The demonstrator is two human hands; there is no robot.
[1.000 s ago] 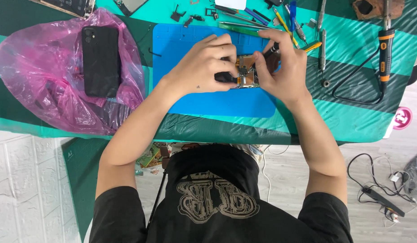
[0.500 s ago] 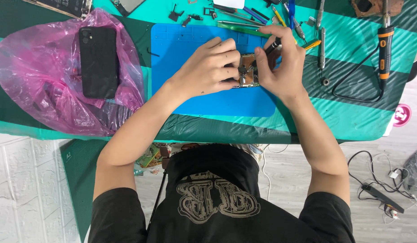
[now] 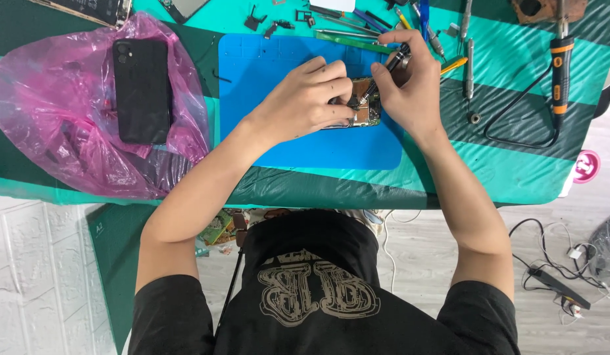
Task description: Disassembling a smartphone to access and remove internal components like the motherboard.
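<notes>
Pinning the opened circuit board (image 3: 365, 110) on the blue mat (image 3: 278, 85) under my left hand (image 3: 308, 98), I grip a black screwdriver (image 3: 386, 71) in my right hand (image 3: 410, 92), tip on it, so I judge disassembly midway.

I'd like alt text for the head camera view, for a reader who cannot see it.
Seen from above, a person's left hand steadies a small circuit board on a blue work mat while the right hand points a black screwdriver at it. A black phone lies on a pink plastic bag to the left, and loose tools sit to the right.
</notes>
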